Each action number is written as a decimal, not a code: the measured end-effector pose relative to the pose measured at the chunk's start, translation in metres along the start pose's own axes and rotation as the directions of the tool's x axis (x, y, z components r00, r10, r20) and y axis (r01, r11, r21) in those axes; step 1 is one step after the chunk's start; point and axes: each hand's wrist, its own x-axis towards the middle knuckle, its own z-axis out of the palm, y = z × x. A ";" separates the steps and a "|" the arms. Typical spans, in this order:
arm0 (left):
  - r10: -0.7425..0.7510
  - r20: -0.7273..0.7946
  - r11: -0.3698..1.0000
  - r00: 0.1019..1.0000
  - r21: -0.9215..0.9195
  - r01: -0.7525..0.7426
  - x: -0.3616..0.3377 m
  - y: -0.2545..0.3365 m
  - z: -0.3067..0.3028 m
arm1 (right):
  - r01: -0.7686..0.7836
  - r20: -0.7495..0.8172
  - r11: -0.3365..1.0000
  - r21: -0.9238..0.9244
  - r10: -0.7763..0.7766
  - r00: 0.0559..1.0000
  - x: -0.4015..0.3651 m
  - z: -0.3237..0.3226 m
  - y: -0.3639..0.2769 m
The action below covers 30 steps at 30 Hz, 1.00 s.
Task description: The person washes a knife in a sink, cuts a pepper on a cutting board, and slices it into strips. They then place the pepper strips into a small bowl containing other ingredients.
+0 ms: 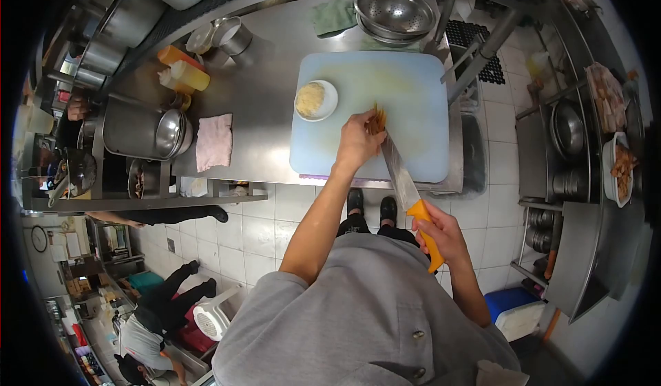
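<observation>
My left hand presses down on a small bundle of orange-brown food strips on the pale blue cutting board. My right hand grips the orange handle of a large knife, whose blade reaches up to the strips beside my left fingers. A white bowl of pale shredded food sits on the board's left side.
On the steel counter lie a pink cloth, a green cloth, squeeze bottles, steel pots and a colander. Another person crouches at lower left. Shelves with bowls and food trays stand at right.
</observation>
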 end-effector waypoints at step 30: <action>0.094 0.080 0.965 0.992 -0.252 -0.071 0.091 -0.052 -0.143 | 0.033 -0.118 0.994 -0.106 -0.045 0.992 0.021 0.047 -0.026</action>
